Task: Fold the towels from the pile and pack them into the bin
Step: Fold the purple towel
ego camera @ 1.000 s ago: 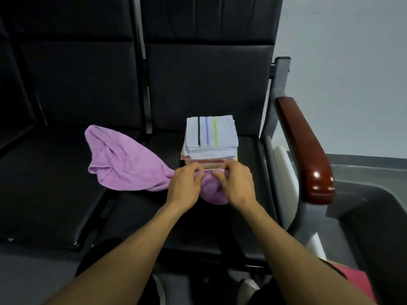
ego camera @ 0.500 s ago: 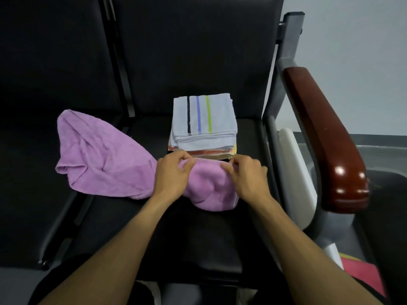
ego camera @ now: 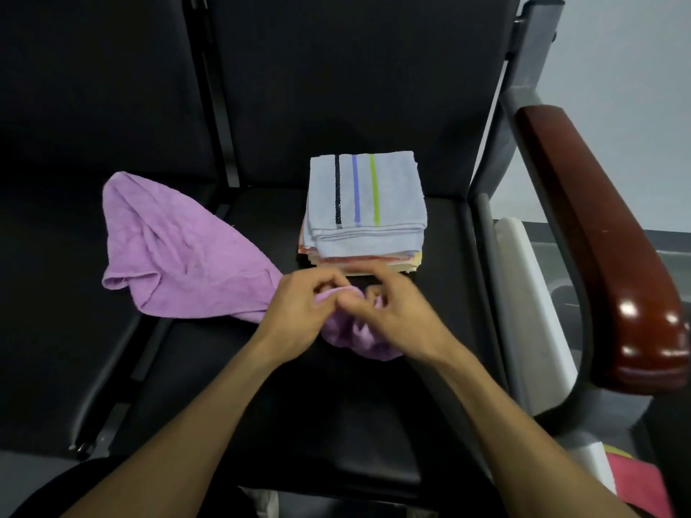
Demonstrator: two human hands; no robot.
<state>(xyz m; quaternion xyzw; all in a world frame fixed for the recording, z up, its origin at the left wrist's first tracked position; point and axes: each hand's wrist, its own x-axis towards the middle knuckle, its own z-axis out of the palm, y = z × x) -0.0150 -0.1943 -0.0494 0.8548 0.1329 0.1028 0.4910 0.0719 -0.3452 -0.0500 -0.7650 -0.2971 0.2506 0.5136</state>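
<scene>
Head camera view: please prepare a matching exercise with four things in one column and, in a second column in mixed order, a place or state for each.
Column one:
1. purple towel
2. striped towel
3. wooden armrest
4. left hand

Column two:
A. top of the folded stack
B. right edge of the seat, glossy dark red
C. unfolded, spread over the black seats
D. gripping purple cloth close to the right hand

Pairs: 1-C, 2-A, 3-B, 4-D
</scene>
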